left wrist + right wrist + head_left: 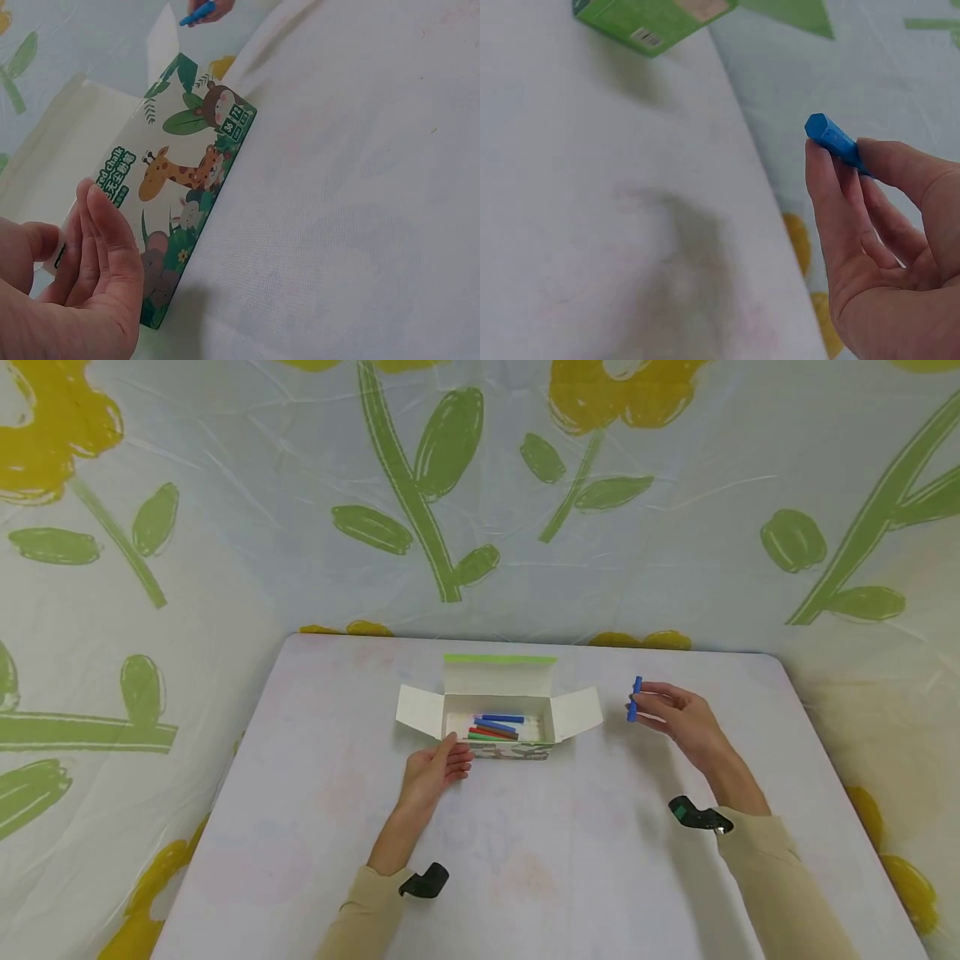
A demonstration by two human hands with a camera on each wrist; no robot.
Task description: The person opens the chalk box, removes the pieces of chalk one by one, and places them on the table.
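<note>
An opened cardboard box (498,706) printed with animals and "chalk" lettering stands on the table, its lid up and side flaps spread. Inside lie several coloured chalk sticks (495,725), among them blue, red and green ones. My left hand (431,772) pinches the near-left part of the box's rim, thumb over the edge and fingers against the printed front (184,172). To the right of the box, my right hand (686,718) holds a blue six-sided chalk stick (832,137) between thumb and fingertips, raised above the table.
The white table (525,868) reaches back to a flower-printed cloth (510,602), which hangs behind and at both sides. A dark wrist camera (425,881) sits on the left sleeve, and another camera (697,816) on the right sleeve.
</note>
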